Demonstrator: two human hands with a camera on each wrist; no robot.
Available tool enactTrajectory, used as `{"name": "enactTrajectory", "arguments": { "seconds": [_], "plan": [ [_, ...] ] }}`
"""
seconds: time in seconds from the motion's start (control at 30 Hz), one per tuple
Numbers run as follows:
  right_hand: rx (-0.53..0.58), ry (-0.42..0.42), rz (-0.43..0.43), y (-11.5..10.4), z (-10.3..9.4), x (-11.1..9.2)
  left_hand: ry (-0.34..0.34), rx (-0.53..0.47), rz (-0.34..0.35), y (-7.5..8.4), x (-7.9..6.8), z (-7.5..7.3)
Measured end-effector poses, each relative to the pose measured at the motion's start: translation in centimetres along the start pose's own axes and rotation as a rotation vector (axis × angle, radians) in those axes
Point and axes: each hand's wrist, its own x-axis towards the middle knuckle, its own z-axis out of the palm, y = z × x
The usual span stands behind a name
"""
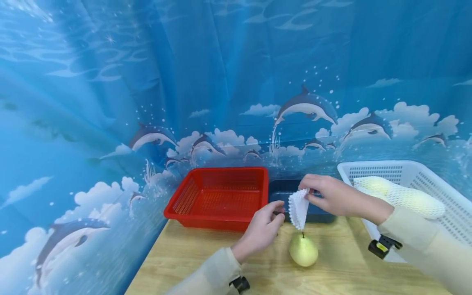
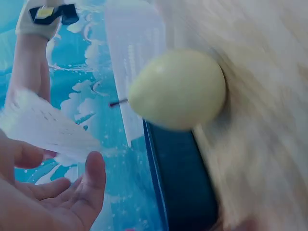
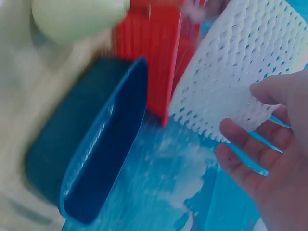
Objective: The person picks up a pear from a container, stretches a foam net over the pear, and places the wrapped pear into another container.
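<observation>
A yellow-green pear (image 1: 303,250) stands upright on the wooden table, stem pointing up. Just above it, a white foam fruit net (image 1: 298,209) hangs flattened from my right hand (image 1: 330,194), which pinches its upper edge between thumb and fingers. In the right wrist view the mesh of the net (image 3: 236,72) spreads out beside the thumb. My left hand (image 1: 262,225) is to the left of the net, fingers loosely bent and holding nothing. The left wrist view has that hand (image 2: 62,197) below the net, with the pear (image 2: 180,90) off to one side.
A red plastic basket (image 1: 215,223) stands at the back left. Beside it is a dark blue tray (image 1: 321,217), partly behind my right hand. On the right, a white basket (image 1: 398,165) holds pears in foam nets (image 1: 416,200). A dolphin-print curtain (image 1: 228,82) hangs behind.
</observation>
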Motion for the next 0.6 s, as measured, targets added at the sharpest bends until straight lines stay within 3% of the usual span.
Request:
{"name": "enactTrajectory", "arguments": {
  "seconds": [0.13, 0.27, 0.33, 0.43, 0.6],
  "plan": [
    [-0.004, 0.086, -0.138, -2.3, 0.4, -1.6, -0.163, -0.268, -0.053, 0.4, 0.0, 0.4],
    [0.022, 0.164, -0.229, -3.9, 1.0, -3.0, -0.328, -0.445, -0.069, 0.9, -0.2, 0.7],
    [0.037, 0.191, -0.251, -4.4, 1.3, -3.6, -0.350, -0.489, -0.047, 1.1, -0.3, 1.0],
    [0.049, 0.214, -0.231, -5.0, 1.6, -4.3, -0.324, -0.535, -0.013, 1.4, -0.6, 1.5],
    [0.093, 0.222, -0.065, -5.4, 2.1, -5.5, -0.326, -0.583, -0.019, 1.6, -0.8, 2.1]
  ]
}}
